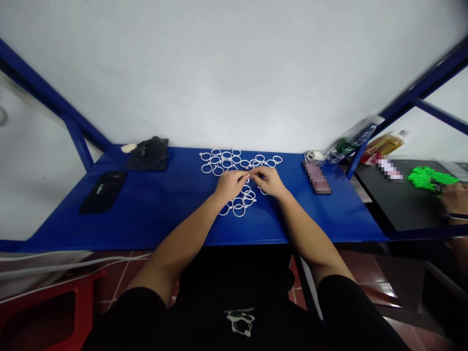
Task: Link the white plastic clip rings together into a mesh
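My left hand (231,185) and my right hand (269,181) meet over the middle of the blue table, fingertips pinched together. Between them a small bit of white shows, apparently part of a white ring; the fingers cover most of it. Several white rings with small eyelets (206,168) lie overlapping behind my hands, spread to left and right. Nearer to me, more white rings (239,210) lie in a loose cluster between my forearms. One white ring (262,191) lies partly hidden under my right hand.
On the left of the blue table (146,209) lie a dark phone (103,191) and a black pad (148,158). To the right are a phone (317,177), a coiled white cable (315,155) and a plastic bottle (351,141). A co-worker's hand (455,199) touches bright green pieces (429,178).
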Motion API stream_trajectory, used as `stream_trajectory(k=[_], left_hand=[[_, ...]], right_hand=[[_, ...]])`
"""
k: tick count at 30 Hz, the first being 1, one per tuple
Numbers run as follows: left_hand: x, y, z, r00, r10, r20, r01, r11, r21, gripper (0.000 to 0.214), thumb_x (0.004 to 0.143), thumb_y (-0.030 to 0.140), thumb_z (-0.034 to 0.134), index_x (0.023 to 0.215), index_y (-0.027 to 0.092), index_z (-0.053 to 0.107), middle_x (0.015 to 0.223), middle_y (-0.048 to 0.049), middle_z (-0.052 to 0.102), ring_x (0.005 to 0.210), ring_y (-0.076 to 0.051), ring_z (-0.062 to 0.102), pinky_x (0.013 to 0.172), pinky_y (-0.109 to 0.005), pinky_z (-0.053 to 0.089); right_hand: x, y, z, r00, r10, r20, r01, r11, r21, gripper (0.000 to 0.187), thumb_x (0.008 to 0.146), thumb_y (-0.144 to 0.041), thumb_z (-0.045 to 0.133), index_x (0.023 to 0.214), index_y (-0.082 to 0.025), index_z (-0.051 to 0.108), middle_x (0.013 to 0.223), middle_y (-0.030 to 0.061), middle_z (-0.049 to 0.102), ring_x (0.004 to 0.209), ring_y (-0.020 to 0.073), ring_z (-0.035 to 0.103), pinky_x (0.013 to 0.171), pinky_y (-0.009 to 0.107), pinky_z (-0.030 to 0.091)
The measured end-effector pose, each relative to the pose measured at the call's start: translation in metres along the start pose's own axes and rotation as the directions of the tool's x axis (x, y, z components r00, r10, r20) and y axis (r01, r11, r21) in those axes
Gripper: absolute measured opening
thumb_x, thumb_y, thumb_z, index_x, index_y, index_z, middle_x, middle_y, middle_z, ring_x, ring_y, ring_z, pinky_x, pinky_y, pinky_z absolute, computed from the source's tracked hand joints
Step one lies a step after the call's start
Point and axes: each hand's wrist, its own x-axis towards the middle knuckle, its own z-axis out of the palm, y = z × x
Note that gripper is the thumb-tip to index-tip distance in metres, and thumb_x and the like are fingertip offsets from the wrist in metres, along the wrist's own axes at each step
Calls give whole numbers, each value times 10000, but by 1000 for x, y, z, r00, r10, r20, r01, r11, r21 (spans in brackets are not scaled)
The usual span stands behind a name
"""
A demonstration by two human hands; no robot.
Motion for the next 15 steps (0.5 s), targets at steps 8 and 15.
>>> stream_trajectory(k=[8,15], left_hand=[[1,-1,-6,999,-38,36,38,999,2,165,1015,259,664,922,207,789,820,-29,778,756,-176,696,732,-317,495],[4,-9,2,997,-65,39,63,997,40,150,1008,236,660,908,208,769,840,-36,775,790,-195,699,747,-328,501]], right_hand=[[0,-4,10,999,29,-30,-29,1000,11,159,980,-273,630,972,-199,771,831,28,766,706,158,657,685,273,496],[0,1,20,994,67,-89,-66,998,17,151,967,-270,635,943,-197,765,804,23,755,696,159,656,674,272,491]])
